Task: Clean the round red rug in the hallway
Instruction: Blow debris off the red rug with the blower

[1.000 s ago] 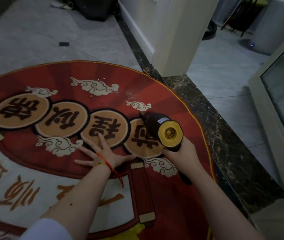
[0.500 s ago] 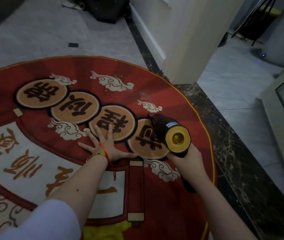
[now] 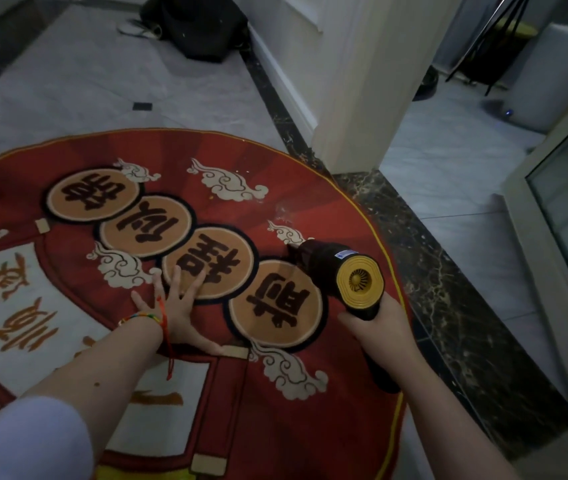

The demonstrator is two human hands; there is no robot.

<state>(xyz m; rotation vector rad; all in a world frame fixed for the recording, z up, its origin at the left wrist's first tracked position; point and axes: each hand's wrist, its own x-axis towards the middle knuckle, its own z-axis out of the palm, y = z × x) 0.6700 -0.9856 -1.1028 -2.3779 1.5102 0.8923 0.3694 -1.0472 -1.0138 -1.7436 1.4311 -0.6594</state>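
Observation:
The round red rug [image 3: 344, 220] with tan character discs and white clouds fills the lower left of the head view. My left hand [image 3: 178, 306] lies flat on it, fingers spread, over the third disc. My right hand [image 3: 379, 327] grips the handle of a black handheld blower with a yellow rear end [image 3: 341, 271]. Its nozzle points away from me at the rug near a small white cloud. A few pale specks [image 3: 280, 209] lie on the red pile just beyond the nozzle.
A white wall corner [image 3: 355, 98] stands just past the rug's far right edge. Dark marble floor trim [image 3: 448, 289] runs along the rug's right side. A glass-panelled door [image 3: 566, 216] is at right. A black bag [image 3: 203, 26] and a slipper [image 3: 138, 29] lie far back.
The view has shifted, so the rug appears lower and further right. My left hand stays flat on the rug. The blower has stayed aimed at the same spot near the small cloud.

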